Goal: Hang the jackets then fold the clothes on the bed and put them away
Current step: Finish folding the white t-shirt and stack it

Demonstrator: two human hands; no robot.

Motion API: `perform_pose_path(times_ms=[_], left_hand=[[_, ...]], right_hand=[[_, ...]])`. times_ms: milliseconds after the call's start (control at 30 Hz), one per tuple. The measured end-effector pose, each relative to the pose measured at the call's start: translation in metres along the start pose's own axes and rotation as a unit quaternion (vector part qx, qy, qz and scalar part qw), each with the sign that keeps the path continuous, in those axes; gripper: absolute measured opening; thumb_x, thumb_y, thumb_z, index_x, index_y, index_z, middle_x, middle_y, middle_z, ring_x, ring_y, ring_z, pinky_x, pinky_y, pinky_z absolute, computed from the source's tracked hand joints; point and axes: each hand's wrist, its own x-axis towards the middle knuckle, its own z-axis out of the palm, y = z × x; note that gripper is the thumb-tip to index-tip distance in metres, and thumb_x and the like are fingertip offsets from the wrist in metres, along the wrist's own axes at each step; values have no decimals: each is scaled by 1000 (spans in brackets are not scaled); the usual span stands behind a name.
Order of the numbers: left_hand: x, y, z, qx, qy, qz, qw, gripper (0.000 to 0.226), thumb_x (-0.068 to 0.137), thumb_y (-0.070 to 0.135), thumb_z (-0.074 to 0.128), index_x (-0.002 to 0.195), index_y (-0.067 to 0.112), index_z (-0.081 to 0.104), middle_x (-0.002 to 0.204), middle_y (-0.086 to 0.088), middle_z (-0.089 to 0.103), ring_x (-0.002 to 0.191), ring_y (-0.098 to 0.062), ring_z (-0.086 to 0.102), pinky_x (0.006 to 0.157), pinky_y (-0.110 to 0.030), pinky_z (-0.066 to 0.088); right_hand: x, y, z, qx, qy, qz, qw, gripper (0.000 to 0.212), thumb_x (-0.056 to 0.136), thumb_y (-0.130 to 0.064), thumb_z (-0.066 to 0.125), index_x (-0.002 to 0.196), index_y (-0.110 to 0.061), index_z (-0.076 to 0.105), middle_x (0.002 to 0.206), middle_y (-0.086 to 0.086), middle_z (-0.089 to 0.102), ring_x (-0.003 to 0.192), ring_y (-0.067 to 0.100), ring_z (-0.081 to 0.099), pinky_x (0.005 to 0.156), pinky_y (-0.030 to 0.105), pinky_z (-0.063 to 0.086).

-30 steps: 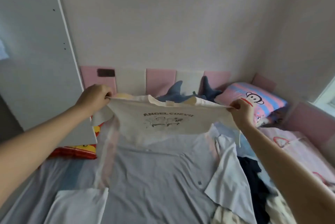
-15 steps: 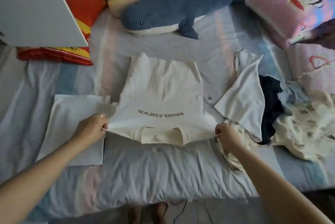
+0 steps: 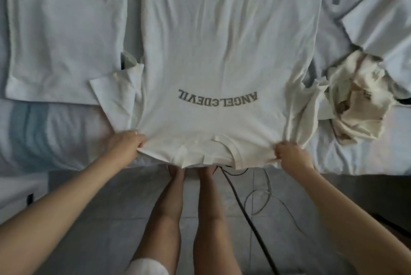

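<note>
On the left, one folded white garment (image 3: 62, 30) lies flat on the bed (image 3: 55, 136). Just beside it, the left hand (image 3: 126, 144) pinches the near left corner of one cream T-shirt (image 3: 222, 41). The shirt is spread flat mid-bed, its lettering upside down to the person and its near edge over the mattress edge. The right hand (image 3: 291, 152) grips the opposite corner, fingers curled into bunched cloth. Further right sits one crumpled cream garment (image 3: 355, 96), just beside one more white garment (image 3: 382, 18). That makes four garments. Two cables (image 3: 250, 223) trail across the floor (image 3: 111, 219) below.
</note>
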Motion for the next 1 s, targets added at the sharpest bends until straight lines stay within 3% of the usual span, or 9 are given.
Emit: perform_pose_path(times_ms=[100, 167, 267, 333, 400, 467, 667, 800, 1000], left_hand=[[2, 10, 0, 40, -46, -55, 997, 16, 80, 15, 58, 95, 18, 64, 105, -5, 63, 100, -27, 61, 74, -29, 45], [12, 25, -3, 65, -53, -96, 992, 23, 84, 27, 55, 103, 18, 63, 110, -4, 63, 102, -24, 61, 75, -28, 44], [21, 58, -9, 23, 106, -33, 994, 35, 80, 29, 56, 109, 10, 60, 113, -12, 59, 102, -31, 58, 78, -38, 47], [41, 81, -8, 13, 181, 64, 981, 56, 77, 34, 58, 128, 9, 53, 136, -17, 48, 122, -36, 49, 91, -50, 45], [65, 99, -9, 24, 202, 131, 970, 68, 79, 44, 49, 142, 19, 42, 153, -11, 29, 139, -36, 30, 100, -63, 33], [108, 107, -18, 46, 202, 154, 966, 73, 78, 53, 38, 146, 28, 35, 158, -3, 19, 143, -36, 18, 101, -72, 20], [260, 96, -116, 75, 259, 53, 962, 91, 69, 80, 31, 146, 48, -7, 156, 16, -17, 144, -38, -12, 96, -80, 0], [336, 92, -196, 63, 280, 1, 958, 91, 71, 80, 34, 146, 47, -6, 156, 20, -17, 143, -35, -20, 95, -82, 1], [420, 87, -270, 44, 300, -31, 952, 87, 74, 82, 28, 146, 48, -5, 156, 22, -13, 143, -35, -19, 94, -83, -1]], right_hand=[[3, -19, -3, -28, -28, 54, 998, 35, 90, -13, 43, 120, -23, 58, 122, 1, 57, 116, 24, 54, 87, 36, 43], [10, -36, -14, -35, 34, 69, 996, 34, 91, -15, 43, 119, -21, 59, 117, 3, 61, 108, 25, 58, 82, 33, 42], [14, -67, -22, 97, 240, -9, 966, 30, 87, -15, 49, 115, -7, 57, 114, 12, 57, 105, 32, 56, 85, 38, 43], [31, -86, -25, 126, 326, -90, 933, 44, 86, -24, 48, 126, -8, 51, 128, 15, 54, 120, 34, 50, 99, 44, 39], [46, -105, -29, 107, 322, -145, 930, 56, 89, -34, 41, 142, -13, 39, 147, 13, 41, 137, 32, 34, 112, 47, 23], [74, -114, -42, 88, 308, -182, 929, 61, 90, -41, 38, 147, -21, 32, 154, 8, 30, 141, 31, 23, 112, 54, 14], [191, -104, -136, 53, 356, -141, 922, 72, 83, -73, 25, 148, -44, 15, 158, -4, 21, 144, 35, 19, 105, 69, -2], [255, -83, -220, 88, 358, -75, 927, 76, 77, -79, 9, 146, -51, -7, 160, -13, -9, 147, 28, -9, 105, 68, -12], [338, -55, -330, 122, 351, -3, 928, 74, 82, -78, 15, 147, -49, -4, 159, -14, -13, 147, 26, -14, 102, 73, -12]])
